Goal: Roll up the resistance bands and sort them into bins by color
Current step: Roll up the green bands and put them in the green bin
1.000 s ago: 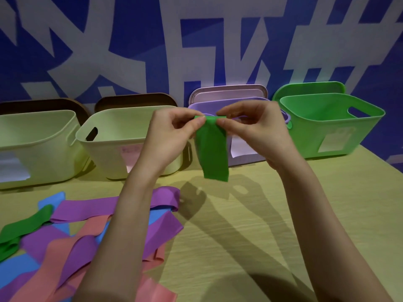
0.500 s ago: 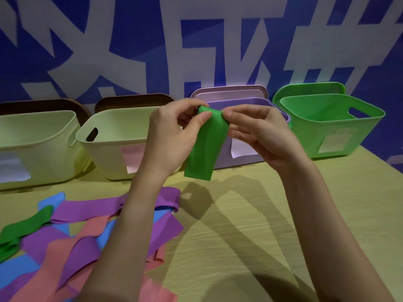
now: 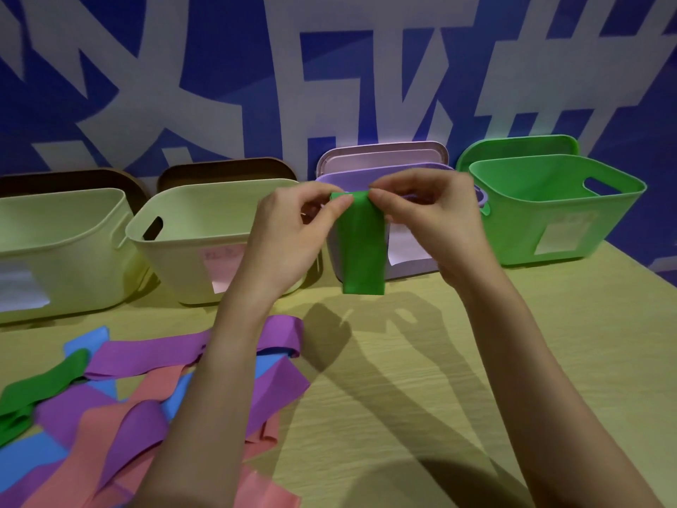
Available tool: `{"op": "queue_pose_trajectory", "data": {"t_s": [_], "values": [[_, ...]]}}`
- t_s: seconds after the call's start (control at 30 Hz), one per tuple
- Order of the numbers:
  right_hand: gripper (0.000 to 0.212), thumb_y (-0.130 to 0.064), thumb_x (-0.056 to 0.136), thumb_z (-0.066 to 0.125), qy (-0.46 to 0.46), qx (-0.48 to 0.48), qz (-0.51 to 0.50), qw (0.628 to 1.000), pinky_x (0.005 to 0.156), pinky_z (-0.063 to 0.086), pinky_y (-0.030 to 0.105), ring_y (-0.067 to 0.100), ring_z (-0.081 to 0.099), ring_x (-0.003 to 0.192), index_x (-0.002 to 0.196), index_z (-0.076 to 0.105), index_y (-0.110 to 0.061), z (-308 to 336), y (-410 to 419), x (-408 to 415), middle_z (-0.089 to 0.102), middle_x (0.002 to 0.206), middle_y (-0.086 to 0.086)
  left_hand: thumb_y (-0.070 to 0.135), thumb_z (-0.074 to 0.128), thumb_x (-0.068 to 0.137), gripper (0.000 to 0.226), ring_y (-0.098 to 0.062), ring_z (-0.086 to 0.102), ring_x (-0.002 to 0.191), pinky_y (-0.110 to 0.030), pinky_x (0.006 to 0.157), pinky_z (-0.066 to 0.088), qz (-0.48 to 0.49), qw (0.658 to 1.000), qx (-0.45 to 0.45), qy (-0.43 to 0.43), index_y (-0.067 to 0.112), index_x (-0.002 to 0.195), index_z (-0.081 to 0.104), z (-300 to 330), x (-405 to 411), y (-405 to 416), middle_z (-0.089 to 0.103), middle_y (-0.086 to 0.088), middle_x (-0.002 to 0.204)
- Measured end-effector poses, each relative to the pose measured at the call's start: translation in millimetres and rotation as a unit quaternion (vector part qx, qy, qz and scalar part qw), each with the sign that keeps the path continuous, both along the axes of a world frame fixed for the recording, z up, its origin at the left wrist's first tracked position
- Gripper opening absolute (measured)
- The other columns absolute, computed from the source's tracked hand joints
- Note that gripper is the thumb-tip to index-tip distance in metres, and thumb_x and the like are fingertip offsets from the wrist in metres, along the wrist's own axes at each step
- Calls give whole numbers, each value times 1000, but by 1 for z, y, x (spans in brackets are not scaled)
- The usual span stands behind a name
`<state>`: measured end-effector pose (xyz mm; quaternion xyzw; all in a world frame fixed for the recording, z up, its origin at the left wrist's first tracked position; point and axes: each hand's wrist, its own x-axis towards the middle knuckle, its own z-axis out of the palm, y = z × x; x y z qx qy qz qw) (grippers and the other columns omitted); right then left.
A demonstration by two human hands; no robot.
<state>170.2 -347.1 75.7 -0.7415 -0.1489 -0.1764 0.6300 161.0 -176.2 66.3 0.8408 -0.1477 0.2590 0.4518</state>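
A green resistance band (image 3: 362, 247) hangs straight down in the air in front of the purple bin (image 3: 414, 267). My left hand (image 3: 289, 236) pinches its top left corner and my right hand (image 3: 436, 221) pinches its top right corner, with a small roll at the top edge between them. The green bin (image 3: 557, 214) stands at the far right. Two pale yellow bins (image 3: 205, 236) (image 3: 58, 251) stand to the left. A pile of loose bands lies at the lower left: purple (image 3: 154, 355), pink (image 3: 91, 441), blue (image 3: 25, 460) and one more green band (image 3: 40, 386).
The bins stand in a row against a blue and white wall, each with a lid propped behind it and a paper label on the front. The wooden table (image 3: 458, 379) runs to a right edge beyond the green bin.
The green band swung from tilted to hanging straight down again. Both hands shifted slightly along its top edge, and the hanging part looks a little shorter than a second ago.
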Motion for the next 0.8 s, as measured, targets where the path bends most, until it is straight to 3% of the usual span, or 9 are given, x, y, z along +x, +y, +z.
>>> {"op": "queue_pose_trajectory", "data": {"t_s": [0.1,0.2,0.27,0.37,0.47,0.57,0.7,0.8], "values": [[6,-4,83,69,147,158,116,970,68,56,23,18,69,77,89,72,-3,2,-4,0,73,82,9,25,67,89,19,-3,62,81,-14,71,49,1,999,9,-44,21,107,70,8,-7,-1,68,9,90],[13,-8,78,71,224,223,174,933,71,53,24,28,56,88,88,73,-2,1,-7,4,69,88,15,24,68,88,19,-3,61,82,-10,69,46,3,997,36,-66,21,107,70,12,-12,-2,66,10,91],[10,-8,81,69,189,197,160,949,72,55,25,25,61,86,89,73,-3,1,-8,4,71,87,14,22,68,88,18,-5,62,81,-13,70,48,6,998,29,-57,20,106,70,10,-10,-2,67,8,91],[8,-8,83,71,53,76,83,992,68,55,23,14,68,78,91,73,-6,3,-7,-1,73,84,7,16,67,89,15,-6,65,82,-21,72,53,-13,999,-50,-17,16,103,72,8,-7,-3,70,5,90],[15,-7,80,76,-28,-18,43,999,70,55,22,7,67,73,93,73,-12,7,-7,-2,72,81,0,11,63,91,13,-1,60,66,-17,64,50,-40,989,-140,32,15,100,70,7,-5,-5,70,2,82],[16,-10,79,78,-75,-92,2,993,73,56,23,6,68,73,93,74,-16,7,-5,-3,71,81,-4,14,60,93,16,-3,60,65,-18,63,51,-66,981,-167,78,11,105,70,6,-4,-2,70,0,82],[12,-7,78,77,-27,-38,20,999,72,56,22,8,67,72,86,74,-14,8,-6,-5,72,78,1,20,61,93,19,-2,66,81,-17,68,50,-52,992,-104,47,14,108,71,4,-3,-1,71,6,92],[7,-4,80,73,62,61,75,993,74,57,24,15,70,80,87,73,-7,9,-8,-7,73,83,10,22,68,89,23,-7,67,89,-23,78,55,-29,997,-65,-7,19,111,71,7,-6,-2,72,5,98]]}}
